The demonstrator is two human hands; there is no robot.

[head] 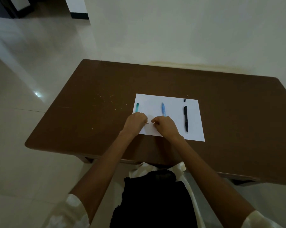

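Note:
A white sheet of paper [173, 102] lies on a brown table [93, 89]. On the sheet lie a teal pen part [137, 107], a light blue pen [163, 109], a black pen [185, 118] and a small black cap [184, 100]. My left hand [135, 121] and my right hand [163, 125] meet over the sheet's near edge, fingers curled. Between them shows a thin reddish piece [147, 123], pinched from both sides. Most of that piece is hidden inside the hands.
Pale crumbs or specks [106, 100] are scattered on the table left of the sheet. A tiny bit [187, 96] lies just beyond the sheet's far edge. A pale wall stands behind the table, tiled floor to the left.

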